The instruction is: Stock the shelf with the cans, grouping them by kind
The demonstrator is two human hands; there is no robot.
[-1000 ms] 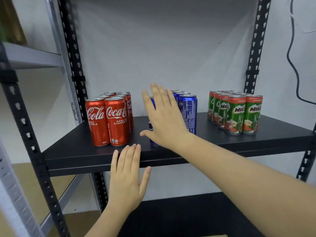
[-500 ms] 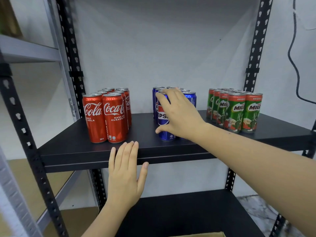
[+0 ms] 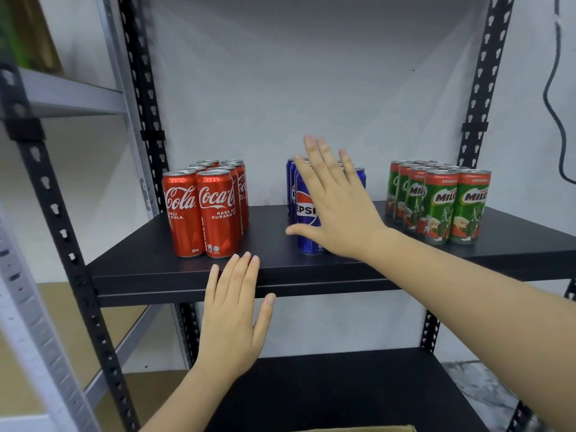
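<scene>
Right hand (image 3: 341,210) flat, fingers spread, before glossy Pepsi cans (image 3: 307,219) (contact unclear); left hand (image 3: 233,319) flat, fingertips on matte shelf (image 3: 156,269) front edge, gripping nothing.

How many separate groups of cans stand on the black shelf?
3: Coca-Cola cans at left, Pepsi cans in the middle behind the right hand, Milo cans at right. Back rows are partly hidden.

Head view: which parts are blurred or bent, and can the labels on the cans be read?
Head view: the grey metal upright at the left edge is smeared; the black perforated posts lean inward from the wide lens; the labels on the red Coca-Cola cans and green Milo cans read sharply; the open right hand hides part of the blue Pepsi cans.
</scene>
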